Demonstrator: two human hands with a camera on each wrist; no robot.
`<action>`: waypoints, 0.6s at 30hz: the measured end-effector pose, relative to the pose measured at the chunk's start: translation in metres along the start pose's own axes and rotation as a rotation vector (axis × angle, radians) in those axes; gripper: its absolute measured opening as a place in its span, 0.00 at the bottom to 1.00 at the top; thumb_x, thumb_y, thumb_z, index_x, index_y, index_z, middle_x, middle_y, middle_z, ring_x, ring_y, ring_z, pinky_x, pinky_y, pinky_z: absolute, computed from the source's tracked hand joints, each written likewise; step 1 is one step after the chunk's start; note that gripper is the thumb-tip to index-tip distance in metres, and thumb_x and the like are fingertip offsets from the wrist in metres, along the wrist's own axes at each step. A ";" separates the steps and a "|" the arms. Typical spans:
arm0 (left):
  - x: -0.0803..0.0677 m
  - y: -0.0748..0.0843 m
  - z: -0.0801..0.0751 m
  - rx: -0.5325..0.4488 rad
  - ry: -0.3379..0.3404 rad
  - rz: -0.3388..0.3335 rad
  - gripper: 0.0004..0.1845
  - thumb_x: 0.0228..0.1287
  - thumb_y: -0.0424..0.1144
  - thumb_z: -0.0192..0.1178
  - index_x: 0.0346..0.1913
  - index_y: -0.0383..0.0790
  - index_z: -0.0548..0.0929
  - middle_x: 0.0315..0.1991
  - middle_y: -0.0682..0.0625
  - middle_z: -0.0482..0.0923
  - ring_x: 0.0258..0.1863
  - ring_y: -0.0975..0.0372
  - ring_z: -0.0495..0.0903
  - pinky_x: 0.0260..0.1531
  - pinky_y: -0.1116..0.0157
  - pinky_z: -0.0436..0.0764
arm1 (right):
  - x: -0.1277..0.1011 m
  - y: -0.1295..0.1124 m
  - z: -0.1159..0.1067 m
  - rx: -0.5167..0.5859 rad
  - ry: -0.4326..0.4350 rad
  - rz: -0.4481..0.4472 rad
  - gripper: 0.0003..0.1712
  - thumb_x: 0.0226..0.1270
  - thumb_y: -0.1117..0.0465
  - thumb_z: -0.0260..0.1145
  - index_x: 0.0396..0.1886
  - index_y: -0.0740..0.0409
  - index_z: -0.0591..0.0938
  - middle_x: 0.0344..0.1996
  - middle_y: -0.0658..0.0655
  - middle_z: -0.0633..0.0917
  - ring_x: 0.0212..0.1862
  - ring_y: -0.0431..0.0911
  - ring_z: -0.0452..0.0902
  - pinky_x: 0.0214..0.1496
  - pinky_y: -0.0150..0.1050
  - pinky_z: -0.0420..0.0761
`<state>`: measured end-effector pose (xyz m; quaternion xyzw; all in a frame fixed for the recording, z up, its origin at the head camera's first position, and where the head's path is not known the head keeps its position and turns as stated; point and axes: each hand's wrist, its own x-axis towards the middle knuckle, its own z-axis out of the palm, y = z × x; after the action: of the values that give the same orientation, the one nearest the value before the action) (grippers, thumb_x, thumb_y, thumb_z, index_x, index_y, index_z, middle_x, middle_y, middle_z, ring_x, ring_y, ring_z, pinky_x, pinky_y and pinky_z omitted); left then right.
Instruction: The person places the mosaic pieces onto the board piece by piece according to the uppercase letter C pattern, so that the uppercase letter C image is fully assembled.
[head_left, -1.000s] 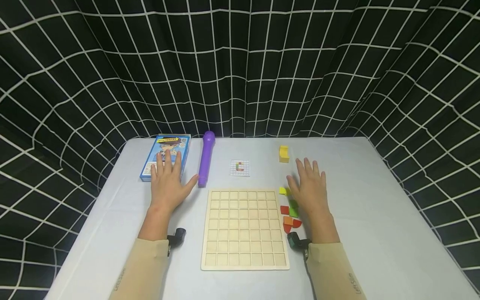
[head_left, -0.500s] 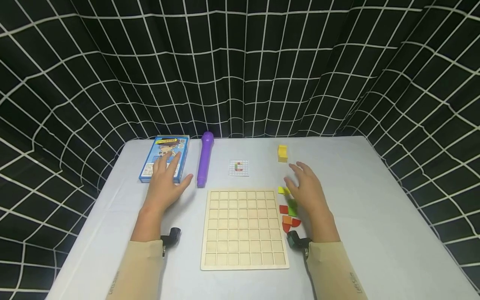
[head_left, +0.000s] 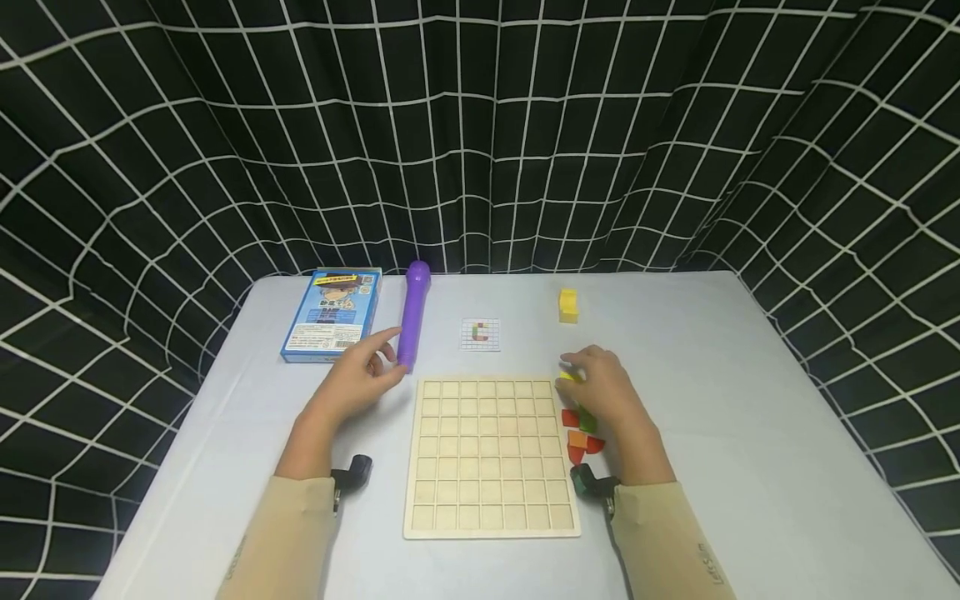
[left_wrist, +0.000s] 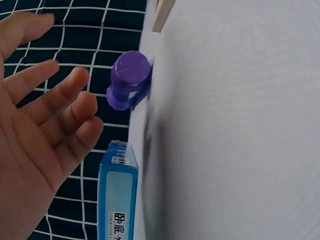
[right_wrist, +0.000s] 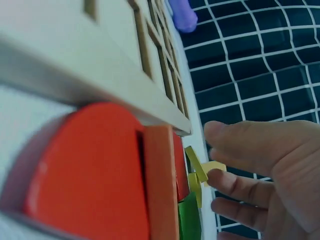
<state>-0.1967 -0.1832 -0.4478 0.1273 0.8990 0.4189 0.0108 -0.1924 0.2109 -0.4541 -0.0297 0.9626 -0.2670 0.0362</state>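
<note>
My left hand [head_left: 356,375] hovers with loosely bent, spread fingers near the lower end of a purple microphone-shaped stick [head_left: 412,312]. In the left wrist view a gap shows between the fingers [left_wrist: 82,107] and the stick. My right hand [head_left: 606,385] is above the loose coloured blocks at the right edge of a wooden grid board [head_left: 491,458]. Its fingers curve down beside a yellow block [head_left: 566,377], partly hidden by the hand. In the right wrist view the fingertips are close to the yellow block [right_wrist: 196,165], thumb and fingers apart.
Red blocks [head_left: 570,418], an orange block [head_left: 577,439] and green blocks [head_left: 587,421] lie beside the board. Behind are a small pattern card [head_left: 480,335], yellow blocks [head_left: 568,307] and a blue box [head_left: 332,317]. A black gridded curtain [head_left: 480,150] surrounds the white table [head_left: 750,458].
My left hand has moved off the blue box, rightward and nearer to me, towards the purple stick. My right hand has lowered towards the yellow block, its fingers bending from straight.
</note>
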 end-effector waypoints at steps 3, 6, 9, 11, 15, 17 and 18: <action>0.001 -0.003 0.003 -0.032 -0.079 -0.016 0.34 0.65 0.44 0.70 0.73 0.44 0.73 0.42 0.49 0.78 0.31 0.58 0.72 0.29 0.61 0.74 | 0.001 0.001 0.003 -0.021 -0.010 0.013 0.26 0.65 0.58 0.72 0.61 0.61 0.84 0.57 0.64 0.81 0.63 0.61 0.71 0.66 0.60 0.70; 0.002 -0.005 0.007 -0.043 -0.143 -0.034 0.34 0.62 0.44 0.73 0.71 0.43 0.76 0.38 0.51 0.77 0.30 0.58 0.72 0.29 0.62 0.74 | 0.001 0.002 0.004 -0.049 -0.011 0.032 0.23 0.65 0.60 0.72 0.59 0.61 0.86 0.56 0.63 0.81 0.61 0.60 0.71 0.66 0.59 0.71; 0.002 -0.008 0.011 -0.042 -0.201 -0.049 0.34 0.61 0.43 0.74 0.70 0.43 0.77 0.34 0.51 0.77 0.30 0.59 0.72 0.31 0.61 0.73 | 0.002 0.005 0.006 -0.071 -0.012 0.039 0.21 0.66 0.61 0.71 0.58 0.61 0.86 0.56 0.63 0.82 0.61 0.60 0.72 0.65 0.58 0.71; 0.002 -0.009 0.015 -0.045 -0.234 -0.072 0.35 0.60 0.43 0.74 0.70 0.45 0.77 0.33 0.51 0.76 0.31 0.59 0.72 0.33 0.60 0.73 | 0.002 0.005 0.007 -0.070 -0.011 0.042 0.21 0.66 0.61 0.71 0.58 0.61 0.86 0.56 0.63 0.82 0.61 0.60 0.72 0.66 0.58 0.71; 0.002 -0.011 0.019 -0.042 -0.280 -0.126 0.36 0.59 0.44 0.75 0.71 0.47 0.77 0.32 0.49 0.74 0.31 0.59 0.71 0.35 0.59 0.71 | 0.002 0.004 0.006 -0.035 -0.004 0.023 0.21 0.67 0.59 0.71 0.58 0.60 0.86 0.56 0.62 0.82 0.61 0.59 0.72 0.65 0.58 0.71; 0.002 -0.012 0.021 -0.032 -0.289 -0.149 0.36 0.58 0.45 0.76 0.71 0.48 0.77 0.31 0.49 0.74 0.31 0.58 0.71 0.34 0.59 0.71 | 0.001 0.001 0.004 -0.016 0.003 0.000 0.21 0.67 0.58 0.71 0.58 0.59 0.86 0.55 0.61 0.83 0.59 0.58 0.73 0.64 0.58 0.72; 0.003 -0.012 0.021 -0.027 -0.289 -0.155 0.36 0.58 0.45 0.76 0.71 0.48 0.77 0.31 0.49 0.74 0.31 0.58 0.71 0.33 0.59 0.71 | 0.001 0.000 0.003 -0.009 0.007 -0.015 0.21 0.67 0.58 0.70 0.58 0.59 0.86 0.54 0.61 0.83 0.58 0.58 0.74 0.63 0.58 0.73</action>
<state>-0.1990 -0.1740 -0.4698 0.1164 0.8894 0.4063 0.1741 -0.1928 0.2092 -0.4566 -0.0361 0.9637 -0.2629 0.0309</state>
